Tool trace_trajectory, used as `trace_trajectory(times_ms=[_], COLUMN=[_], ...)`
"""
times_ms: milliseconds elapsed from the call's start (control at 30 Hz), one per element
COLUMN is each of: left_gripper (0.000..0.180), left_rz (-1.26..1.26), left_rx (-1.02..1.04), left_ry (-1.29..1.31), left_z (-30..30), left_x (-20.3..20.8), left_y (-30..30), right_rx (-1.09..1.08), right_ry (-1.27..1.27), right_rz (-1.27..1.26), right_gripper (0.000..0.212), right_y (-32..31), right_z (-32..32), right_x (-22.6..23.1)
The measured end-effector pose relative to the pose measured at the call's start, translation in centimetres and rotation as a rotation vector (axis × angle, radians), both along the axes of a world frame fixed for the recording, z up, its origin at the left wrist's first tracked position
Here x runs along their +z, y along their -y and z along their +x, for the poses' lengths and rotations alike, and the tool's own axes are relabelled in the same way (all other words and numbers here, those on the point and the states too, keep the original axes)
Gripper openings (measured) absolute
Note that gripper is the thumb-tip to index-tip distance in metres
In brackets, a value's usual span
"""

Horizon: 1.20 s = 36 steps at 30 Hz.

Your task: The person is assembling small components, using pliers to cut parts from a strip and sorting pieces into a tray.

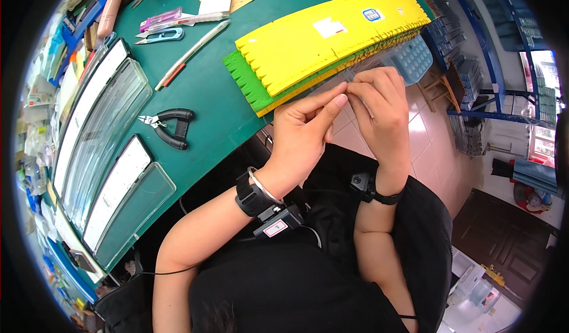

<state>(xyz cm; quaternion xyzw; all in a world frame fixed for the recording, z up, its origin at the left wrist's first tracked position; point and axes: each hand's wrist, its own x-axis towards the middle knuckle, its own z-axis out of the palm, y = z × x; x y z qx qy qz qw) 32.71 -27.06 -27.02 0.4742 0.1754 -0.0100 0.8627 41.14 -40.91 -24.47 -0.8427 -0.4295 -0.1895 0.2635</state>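
Note:
My left hand (pixel 299 133) and my right hand (pixel 382 111) meet fingertip to fingertip just off the near edge of the green table. Both are closed in a pinch, and whatever sits between the fingertips is too small to make out. Right behind them lies a long yellow foam board (pixel 308 42) with notches along its edges and small stickers on top. Beneath it is a green notched board (pixel 244 84), its layers partly hidden. Dark thin strands line the yellow board's near right edge, close to my right fingers.
Black-handled nippers (pixel 172 128) lie on the green table (pixel 219 125). Behind them are a white pen (pixel 192 54), a blue cutter (pixel 161 35) and a purple one (pixel 160 19). Clear plastic cases (pixel 106 137) stand left. A light-blue dimpled tray (pixel 414 59) is at right.

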Motion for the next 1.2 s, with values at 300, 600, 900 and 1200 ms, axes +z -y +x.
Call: trace_trajectory(times_ms=[300,600,900,1200], left_gripper=[0.031,0.032,0.042,0.037], left_rz=[-0.113,-0.140,-0.235,0.107], left_rx=[-0.030,-0.068,-0.067,-0.038], left_ry=[0.034,0.040,0.047,0.043], left_z=[-0.3,-0.2,-0.6,-0.6], left_x=[0.6,1.0,0.7,0.4], left_y=[-0.3,-0.7,-1.2,-0.1], right_rx=[0.019,0.026,0.009,-0.096], right_ry=[-0.087,-0.080,-0.058,-0.270], right_rz=[0.125,0.115,0.090,0.312], right_gripper=[0.021,0.023,0.020,0.013], right_y=[-0.6,-0.5,-0.5,-0.4], right_z=[0.3,0.3,0.5,-0.2], right_x=[-0.8,-0.5,-0.8,-1.2])
